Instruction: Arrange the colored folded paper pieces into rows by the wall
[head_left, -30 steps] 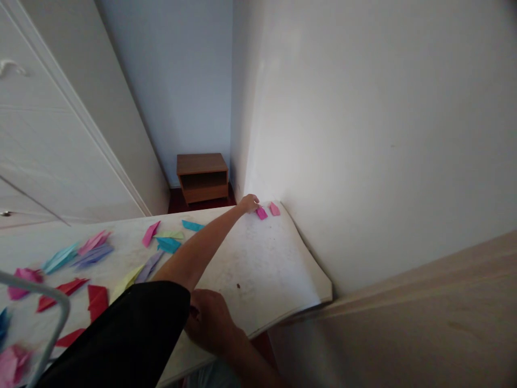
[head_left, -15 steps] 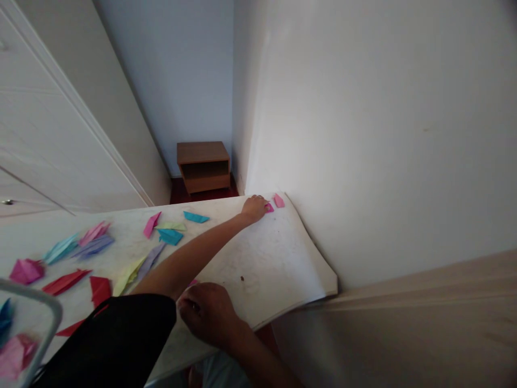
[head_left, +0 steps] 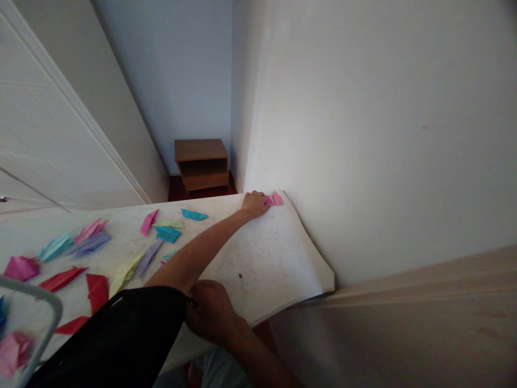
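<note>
My left hand (head_left: 255, 205) reaches to the far right of the table, its fingers closed on a small magenta folded paper (head_left: 269, 201). Right beside that lies a light pink folded paper (head_left: 277, 198). My right hand (head_left: 212, 312) is curled near the left elbow, at the cuff of the black sleeve (head_left: 121, 334); whatever its fingers hold is hidden. To the left of my left forearm are a blue folded paper (head_left: 168, 234), another blue one (head_left: 194, 214), a magenta one (head_left: 149, 222), a lilac one (head_left: 148, 258) and a yellow one (head_left: 126, 274).
Several more folded papers cover the table's left side, among them a red one (head_left: 97, 292). The white table (head_left: 278, 258) meets the wall (head_left: 363, 134) at the right. A grey curved frame (head_left: 54, 318) crosses the lower left. Beyond stands a brown cabinet (head_left: 202, 151).
The magenta paper under my left fingertips has shifted slightly up, closer to the light pink one. My right hand stays curled by the left elbow. The view has moved slightly.
</note>
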The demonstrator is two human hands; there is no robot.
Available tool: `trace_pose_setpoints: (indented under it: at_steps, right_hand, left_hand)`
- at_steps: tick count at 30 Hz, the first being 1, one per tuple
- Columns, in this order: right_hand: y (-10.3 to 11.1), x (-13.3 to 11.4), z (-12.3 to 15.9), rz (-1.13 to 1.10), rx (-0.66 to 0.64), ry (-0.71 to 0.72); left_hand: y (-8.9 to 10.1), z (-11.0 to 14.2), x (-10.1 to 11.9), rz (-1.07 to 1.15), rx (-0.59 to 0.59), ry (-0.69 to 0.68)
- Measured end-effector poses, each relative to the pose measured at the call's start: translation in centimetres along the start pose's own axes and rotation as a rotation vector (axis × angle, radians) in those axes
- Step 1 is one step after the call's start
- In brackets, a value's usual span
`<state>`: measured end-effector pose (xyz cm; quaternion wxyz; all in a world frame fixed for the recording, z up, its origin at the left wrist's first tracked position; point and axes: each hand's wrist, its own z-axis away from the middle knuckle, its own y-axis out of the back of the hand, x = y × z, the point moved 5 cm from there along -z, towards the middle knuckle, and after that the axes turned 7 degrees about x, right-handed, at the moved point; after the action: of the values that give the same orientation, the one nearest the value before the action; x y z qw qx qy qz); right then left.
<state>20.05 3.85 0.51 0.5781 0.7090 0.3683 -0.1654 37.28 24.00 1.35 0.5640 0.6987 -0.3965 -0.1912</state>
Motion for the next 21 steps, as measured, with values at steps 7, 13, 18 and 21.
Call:
trace_pose_setpoints:
  at_steps: [7, 13, 18, 21]
  right_hand:
    - [0.0, -0.05, -0.06, 0.026, -0.054, -0.007]
    - [0.13, -0.14, 0.03, 0.002, -0.019, 0.016]
    - [0.41, -0.29, -0.1, 0.006, -0.028, 0.0]
    - [0.33, -0.24, -0.1, 0.025, -0.061, -0.018]
  left_hand:
    - [-0.38, -0.26, 0.15, 0.002, -0.01, -0.013]
    - [-0.55, -0.27, 0.01, 0.01, -0.031, -0.019]
    - [-0.54, -0.38, -0.09, 0.017, -0.038, -0.007]
    - [-0.4, -0.34, -0.19, 0.025, -0.037, 0.0]
